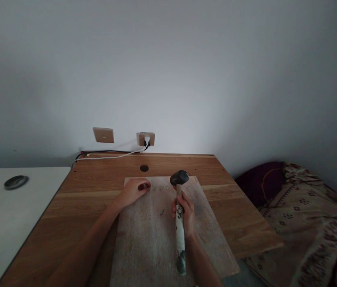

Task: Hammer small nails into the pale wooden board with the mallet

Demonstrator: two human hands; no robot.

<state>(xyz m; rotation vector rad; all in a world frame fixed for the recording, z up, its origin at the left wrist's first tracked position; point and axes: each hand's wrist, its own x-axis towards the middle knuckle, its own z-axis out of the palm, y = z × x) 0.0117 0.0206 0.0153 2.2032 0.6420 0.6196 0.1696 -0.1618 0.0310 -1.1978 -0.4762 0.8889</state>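
My right hand (184,213) is wrapped round the pale, paint-spotted handle of a hammer (179,207). Its dark head (179,177) is up at the far part of a worn wooden board (150,239) lying on the brown desk (91,187). My left hand (134,190) rests on the board's far left corner, fingers curled down against the wood; whether they pinch anything is hidden. A small dark nail-like bit (162,211) lies on the board between my hands.
Two wall sockets (145,138) sit behind the desk, with white and black cables running left along its back edge. A round cable hole (144,168) is in the desk. A white table (4,215) with a grey disc (16,182) stands left. A patterned bedspread (306,223) lies right.
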